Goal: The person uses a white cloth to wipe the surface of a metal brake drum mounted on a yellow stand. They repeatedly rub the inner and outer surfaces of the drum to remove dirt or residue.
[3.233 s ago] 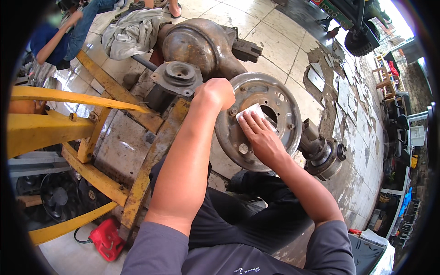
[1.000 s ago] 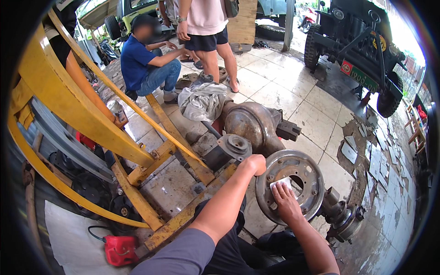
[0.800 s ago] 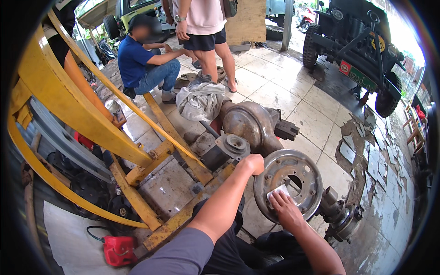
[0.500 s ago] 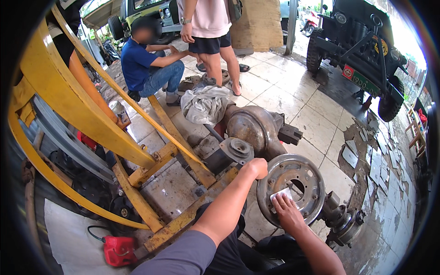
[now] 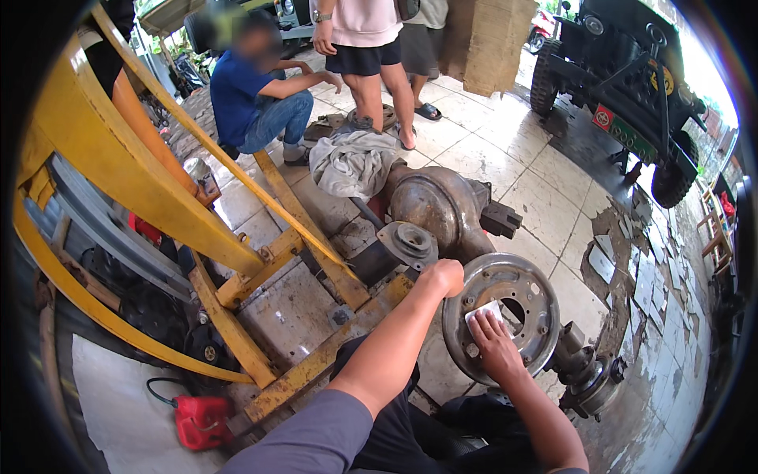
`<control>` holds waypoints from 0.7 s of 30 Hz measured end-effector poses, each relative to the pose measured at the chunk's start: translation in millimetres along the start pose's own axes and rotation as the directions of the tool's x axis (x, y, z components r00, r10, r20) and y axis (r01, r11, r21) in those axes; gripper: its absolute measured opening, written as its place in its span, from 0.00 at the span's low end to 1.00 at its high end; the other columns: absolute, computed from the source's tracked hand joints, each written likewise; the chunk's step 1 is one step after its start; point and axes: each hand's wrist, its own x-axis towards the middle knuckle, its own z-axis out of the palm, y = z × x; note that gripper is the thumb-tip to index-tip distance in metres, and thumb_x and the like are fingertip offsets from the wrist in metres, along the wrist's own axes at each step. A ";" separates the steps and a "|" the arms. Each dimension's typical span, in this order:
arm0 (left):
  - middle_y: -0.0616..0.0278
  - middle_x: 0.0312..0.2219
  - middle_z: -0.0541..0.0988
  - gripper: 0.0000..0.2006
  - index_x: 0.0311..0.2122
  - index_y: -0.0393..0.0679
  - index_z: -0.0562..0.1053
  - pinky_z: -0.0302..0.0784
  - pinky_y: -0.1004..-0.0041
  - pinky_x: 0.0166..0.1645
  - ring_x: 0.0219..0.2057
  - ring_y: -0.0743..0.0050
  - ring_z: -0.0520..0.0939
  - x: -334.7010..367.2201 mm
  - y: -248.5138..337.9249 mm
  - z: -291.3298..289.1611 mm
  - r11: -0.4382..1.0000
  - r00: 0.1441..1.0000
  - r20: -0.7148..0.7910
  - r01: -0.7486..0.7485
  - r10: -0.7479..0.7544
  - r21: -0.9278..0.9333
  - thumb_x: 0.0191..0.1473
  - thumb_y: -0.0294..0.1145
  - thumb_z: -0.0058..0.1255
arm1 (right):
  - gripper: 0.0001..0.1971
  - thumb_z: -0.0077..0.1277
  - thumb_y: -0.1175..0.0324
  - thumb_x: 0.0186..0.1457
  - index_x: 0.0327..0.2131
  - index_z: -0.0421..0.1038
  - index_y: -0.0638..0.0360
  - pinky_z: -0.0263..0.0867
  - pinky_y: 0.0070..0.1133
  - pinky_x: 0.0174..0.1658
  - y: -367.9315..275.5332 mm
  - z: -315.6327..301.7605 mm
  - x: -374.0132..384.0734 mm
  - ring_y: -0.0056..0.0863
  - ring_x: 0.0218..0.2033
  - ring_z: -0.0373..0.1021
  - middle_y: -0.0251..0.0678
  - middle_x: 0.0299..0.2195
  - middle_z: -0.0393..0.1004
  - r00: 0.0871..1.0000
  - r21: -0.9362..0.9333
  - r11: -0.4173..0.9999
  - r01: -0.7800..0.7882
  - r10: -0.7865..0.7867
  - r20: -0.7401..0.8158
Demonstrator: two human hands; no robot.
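A round brown-grey brake backing plate (image 5: 539,296), with a large centre hole and several small bolt holes, stands tilted in front of me. My left hand (image 5: 444,278) is closed at its left rim, fingers mostly hidden behind the knuckles. Against the plate's face, left of the centre hole, my right hand (image 5: 493,341) presses a small folded white sheet (image 5: 483,310), like sandpaper, under fairly straight fingers. Behind the plate lies a rusty axle housing (image 5: 434,207); a flanged metal part (image 5: 410,243) sits beside my left hand.
Yellow steel frame beams (image 5: 150,189) fill the left side. A red canister (image 5: 201,421) lies at lower left, a grey cloth (image 5: 353,163) on the axle. One person crouches (image 5: 245,103); others stand behind. Broken tiles (image 5: 643,276) and a dark off-road vehicle (image 5: 624,87) are at right.
My right hand and the white sheet have shifted slightly up the plate. My left hand stays at the rim. Behind, another person's legs have appeared and the brown board has moved right.
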 end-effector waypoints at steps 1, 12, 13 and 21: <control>0.48 0.47 0.81 0.14 0.44 0.40 0.81 0.79 0.59 0.53 0.50 0.49 0.81 1.2 -3.6 2.2 1.000 1.000 -0.001 -0.009 0.009 0.013 0.53 0.28 0.50 | 0.34 0.44 0.77 0.54 0.67 0.54 0.58 0.49 0.41 0.69 -3.7 2.3 2.1 0.47 0.70 0.50 0.46 0.68 0.54 1.000 0.001 1.000 -0.014 0.014 0.023; 0.48 0.46 0.81 0.13 0.43 0.42 0.82 0.79 0.58 0.52 0.50 0.49 0.82 -10.6 3.0 -4.1 1.000 1.000 -0.003 0.026 -0.026 0.016 0.52 0.26 0.52 | 0.30 0.42 0.74 0.58 0.65 0.56 0.59 0.51 0.42 0.68 -3.6 -1.6 -0.8 0.46 0.69 0.52 0.45 0.67 0.56 0.999 -0.013 1.000 0.013 -0.012 0.046; 0.48 0.46 0.81 0.13 0.43 0.42 0.82 0.79 0.59 0.52 0.50 0.49 0.82 -7.7 0.0 -1.8 1.000 1.000 -0.002 0.022 -0.022 0.022 0.52 0.26 0.52 | 0.30 0.42 0.74 0.58 0.65 0.56 0.59 0.52 0.42 0.68 -4.2 -1.2 -3.7 0.46 0.69 0.52 0.45 0.67 0.56 0.998 -0.009 1.000 0.013 -0.012 0.066; 0.46 0.46 0.81 0.13 0.43 0.40 0.82 0.79 0.58 0.52 0.50 0.49 0.82 -0.9 -3.0 3.5 0.999 0.999 -0.042 -0.012 0.013 0.031 0.53 0.28 0.52 | 0.30 0.42 0.74 0.57 0.66 0.56 0.58 0.51 0.43 0.68 -5.5 -2.0 1.3 0.46 0.69 0.52 0.45 0.67 0.56 0.999 0.027 0.999 -0.020 0.020 0.029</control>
